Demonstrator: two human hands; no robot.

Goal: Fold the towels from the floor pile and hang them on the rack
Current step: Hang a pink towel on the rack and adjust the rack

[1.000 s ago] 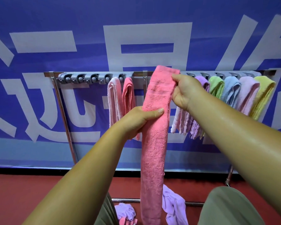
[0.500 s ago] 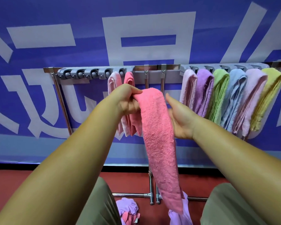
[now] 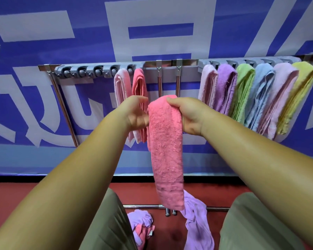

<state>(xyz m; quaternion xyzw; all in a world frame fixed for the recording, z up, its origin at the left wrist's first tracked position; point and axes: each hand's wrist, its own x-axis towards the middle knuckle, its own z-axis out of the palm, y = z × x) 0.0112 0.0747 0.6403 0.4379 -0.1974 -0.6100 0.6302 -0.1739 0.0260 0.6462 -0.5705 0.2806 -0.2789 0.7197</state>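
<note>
Steel rack [image 3: 90, 73] with grey clips along the wall. Left hand [image 3: 135, 114] against the folded pink terry towel [image 3: 165, 141], grip not discernible; right hand [image 3: 190, 118] clamped on its doubled top, before the rack, above lilac floor towels [image 3: 197, 228].

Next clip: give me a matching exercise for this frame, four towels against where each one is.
Things: 1 front pink towel; 2 yellow towel; 3 green towel; 4 crumpled lilac towel.
Places: A on the floor; B right end of the rack; C in the grip of the right hand; D between the purple towel and the blue towel.
Pairs: 1-C; 2-B; 3-D; 4-A.
</note>
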